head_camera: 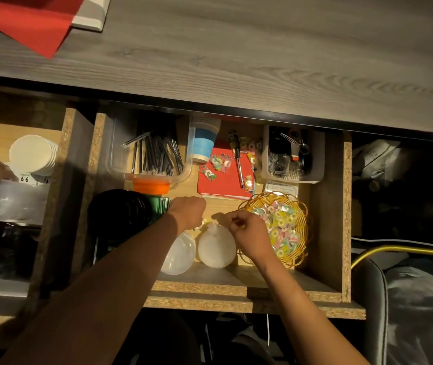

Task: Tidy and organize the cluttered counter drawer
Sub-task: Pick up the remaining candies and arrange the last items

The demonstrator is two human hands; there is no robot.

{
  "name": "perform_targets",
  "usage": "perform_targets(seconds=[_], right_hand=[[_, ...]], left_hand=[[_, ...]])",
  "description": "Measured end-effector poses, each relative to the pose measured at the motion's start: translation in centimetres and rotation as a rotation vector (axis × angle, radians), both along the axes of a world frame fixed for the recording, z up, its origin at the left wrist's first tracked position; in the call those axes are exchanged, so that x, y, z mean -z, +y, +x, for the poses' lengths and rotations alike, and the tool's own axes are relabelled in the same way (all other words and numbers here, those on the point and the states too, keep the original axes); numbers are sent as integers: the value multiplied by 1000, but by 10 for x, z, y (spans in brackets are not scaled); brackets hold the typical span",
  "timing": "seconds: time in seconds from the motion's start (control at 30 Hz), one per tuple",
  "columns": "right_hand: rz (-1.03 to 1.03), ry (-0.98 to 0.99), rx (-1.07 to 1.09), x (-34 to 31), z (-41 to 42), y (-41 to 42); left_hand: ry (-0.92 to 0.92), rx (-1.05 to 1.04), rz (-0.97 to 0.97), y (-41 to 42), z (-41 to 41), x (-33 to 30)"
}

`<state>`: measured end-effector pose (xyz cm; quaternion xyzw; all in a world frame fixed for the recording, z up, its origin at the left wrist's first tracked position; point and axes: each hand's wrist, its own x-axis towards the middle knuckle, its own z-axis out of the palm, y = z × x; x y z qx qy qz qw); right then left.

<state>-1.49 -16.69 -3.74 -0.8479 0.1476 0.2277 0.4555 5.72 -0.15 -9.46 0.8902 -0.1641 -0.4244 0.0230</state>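
Two hands are at work over the front of the open chipboard drawer [247,292]. Your left hand [188,212] is curled into a loose fist; something small and pale shows at its underside, but whether it is gripped cannot be told. Your right hand [247,233] has its fingers bent as if pinching a small item; the item itself cannot be made out. Just below the hands lie a round clear plastic lid [179,255] and a white rounded plastic container [216,248], side by side. Just beside the right hand sits a yellow wicker basket [301,219] holding wrapped sweets.

Judgement: loose sweets are being gathered into the basket. Farther back, several wrapped sweets [219,162] lie on a red notebook [223,184], with a black-and-red pen [238,164] across it. Your next move calls for a reach to that notebook, picking the sweets without shifting the pen. Beyond stands a clear tub of black straws [154,156].
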Motion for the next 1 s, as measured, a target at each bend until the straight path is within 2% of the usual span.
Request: perform_targets(seconds=[0.13,0.27,0.37,0.47,0.57,0.63,0.7,0.8,0.9,1.0], right_hand=[[37,-41,42,-1,6,7],[23,-28,44,9,13,13],[2,-26,57,16,15,15],[-14,-18,62,20,17,17],[47,-33,155,15,19,15],[98,-40,272,10,21,14],[147,-29,371,5,25,14],[316,38,417,-4,31,14],[373,5,419,-9,31,12],[276,-40,503,-4,20,-2]], left_hand=[[19,-70,-40,3,0,-1],[22,-120,-160,8,2,4],[42,-65,-161,6,4,7],[17,-87,-171,4,7,7],[-7,-166,-169,5,6,6],[-23,-351,-237,6,7,1],[40,-723,-469,3,11,-12],[332,-1239,-884,-12,9,-49],[496,-1359,-1022,-22,0,-63],[467,-1385,-913,-21,-3,-57]])
